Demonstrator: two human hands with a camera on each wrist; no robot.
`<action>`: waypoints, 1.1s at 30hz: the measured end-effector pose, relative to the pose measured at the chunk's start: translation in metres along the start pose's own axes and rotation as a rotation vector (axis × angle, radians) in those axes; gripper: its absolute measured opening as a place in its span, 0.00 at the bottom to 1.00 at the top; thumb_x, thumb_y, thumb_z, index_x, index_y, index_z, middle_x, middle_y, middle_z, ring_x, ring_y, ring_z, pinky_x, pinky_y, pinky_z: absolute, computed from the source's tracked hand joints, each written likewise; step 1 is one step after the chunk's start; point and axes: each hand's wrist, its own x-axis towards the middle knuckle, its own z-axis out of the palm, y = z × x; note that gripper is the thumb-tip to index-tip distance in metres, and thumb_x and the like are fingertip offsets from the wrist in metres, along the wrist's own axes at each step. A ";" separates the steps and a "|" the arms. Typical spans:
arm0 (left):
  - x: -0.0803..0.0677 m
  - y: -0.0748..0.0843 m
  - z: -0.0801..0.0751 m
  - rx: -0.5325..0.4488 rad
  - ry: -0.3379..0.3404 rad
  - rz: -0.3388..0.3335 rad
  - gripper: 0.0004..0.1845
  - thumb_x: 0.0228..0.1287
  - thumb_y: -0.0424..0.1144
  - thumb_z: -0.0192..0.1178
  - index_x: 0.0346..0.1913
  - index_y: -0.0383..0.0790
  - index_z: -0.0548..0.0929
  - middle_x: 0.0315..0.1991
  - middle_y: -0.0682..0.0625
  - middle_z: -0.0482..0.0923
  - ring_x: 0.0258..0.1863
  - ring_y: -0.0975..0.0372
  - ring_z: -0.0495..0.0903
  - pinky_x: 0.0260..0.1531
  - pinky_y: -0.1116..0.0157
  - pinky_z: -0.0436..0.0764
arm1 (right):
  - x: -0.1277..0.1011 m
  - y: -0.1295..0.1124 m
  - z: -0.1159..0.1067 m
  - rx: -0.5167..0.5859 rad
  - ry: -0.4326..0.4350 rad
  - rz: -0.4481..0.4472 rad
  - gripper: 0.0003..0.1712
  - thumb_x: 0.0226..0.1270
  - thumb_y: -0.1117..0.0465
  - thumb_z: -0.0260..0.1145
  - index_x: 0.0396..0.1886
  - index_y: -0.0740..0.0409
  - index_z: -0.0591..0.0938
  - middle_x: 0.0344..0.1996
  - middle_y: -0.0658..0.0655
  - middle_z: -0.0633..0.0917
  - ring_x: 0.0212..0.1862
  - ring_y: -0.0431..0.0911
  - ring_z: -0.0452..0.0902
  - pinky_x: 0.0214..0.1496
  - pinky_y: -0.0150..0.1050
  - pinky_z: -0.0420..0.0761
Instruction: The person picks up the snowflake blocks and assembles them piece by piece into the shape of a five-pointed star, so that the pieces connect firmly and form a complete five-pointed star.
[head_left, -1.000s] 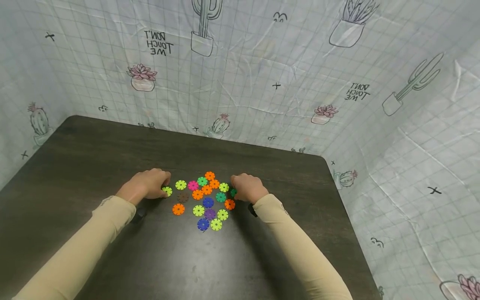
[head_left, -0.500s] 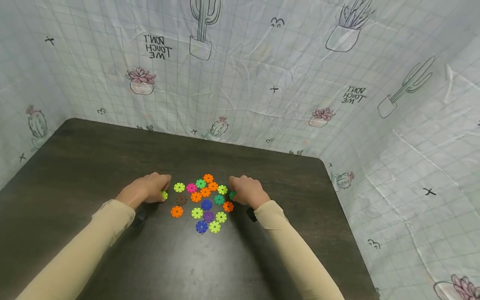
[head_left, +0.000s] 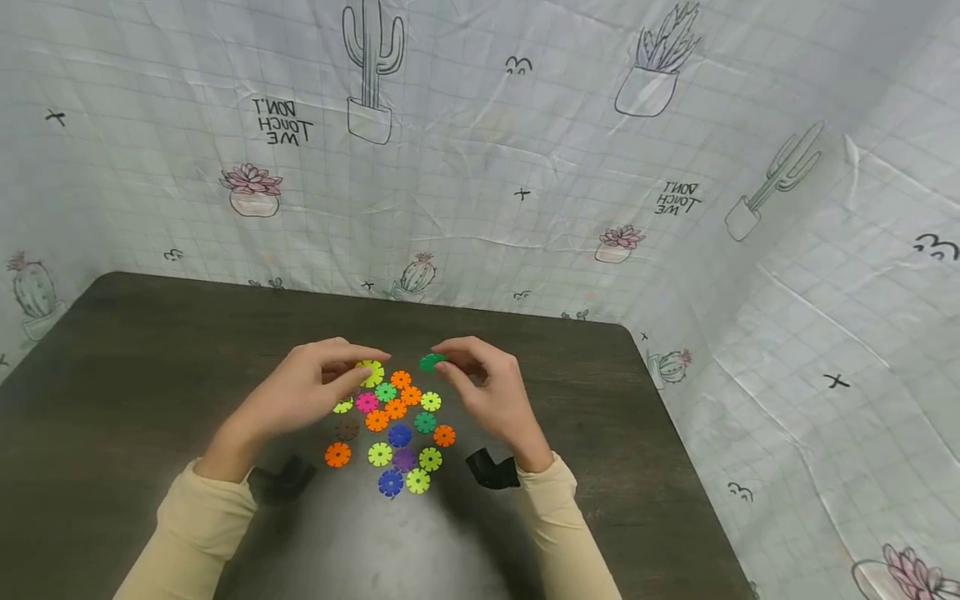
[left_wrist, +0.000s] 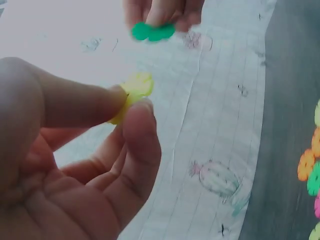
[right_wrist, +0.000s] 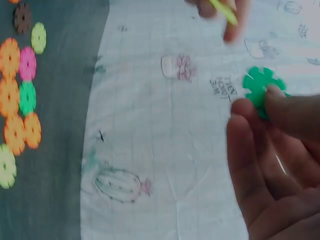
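Observation:
My left hand [head_left: 303,387] pinches a yellow-green notched disc [head_left: 371,372] between thumb and forefinger, raised over the table. In the left wrist view the same yellow disc [left_wrist: 139,86] is tilted and partly covered by the fingertips. Opposite it, my right hand [head_left: 491,387] pinches a green notched disc [head_left: 431,362], also in the air. The right wrist view shows this green disc [right_wrist: 260,87] with the thumb over its middle. A gap separates the two held discs. Below them lie several loose discs, among them a blue disc [head_left: 400,435] and a pink disc [head_left: 367,402].
The dark table [head_left: 600,467] carries the loose discs in a flat cluster, with an orange disc [head_left: 337,454] at its left. A patterned cloth [head_left: 480,167] hangs around the back and sides. Black straps [head_left: 492,469] sit at the wrists.
Both hands have lifted off the table and come closer together. The yellow-green disc has risen with the left hand, the green disc with the right. The head view has shifted slightly.

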 end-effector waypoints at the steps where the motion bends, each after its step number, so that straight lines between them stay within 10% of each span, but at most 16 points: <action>1: 0.001 0.001 0.002 -0.018 0.002 -0.002 0.14 0.67 0.41 0.56 0.54 0.56 0.80 0.41 0.55 0.79 0.35 0.59 0.77 0.36 0.66 0.79 | -0.001 -0.006 0.002 0.030 0.018 -0.014 0.10 0.62 0.71 0.63 0.44 0.64 0.81 0.35 0.60 0.85 0.34 0.47 0.84 0.38 0.39 0.84; 25: 0.018 0.000 0.024 -0.156 -0.059 -0.141 0.04 0.65 0.36 0.58 0.39 0.41 0.80 0.27 0.44 0.80 0.18 0.56 0.76 0.16 0.62 0.75 | -0.001 0.036 0.028 0.028 -0.102 -0.082 0.06 0.65 0.65 0.62 0.39 0.54 0.83 0.33 0.52 0.86 0.25 0.35 0.77 0.28 0.30 0.79; 33: 0.018 -0.008 0.032 -0.126 -0.049 -0.200 0.04 0.65 0.34 0.56 0.37 0.37 0.80 0.27 0.45 0.80 0.21 0.58 0.78 0.26 0.62 0.78 | -0.006 0.038 0.040 -0.034 -0.087 -0.112 0.05 0.65 0.65 0.62 0.37 0.53 0.83 0.31 0.51 0.86 0.27 0.35 0.79 0.32 0.28 0.80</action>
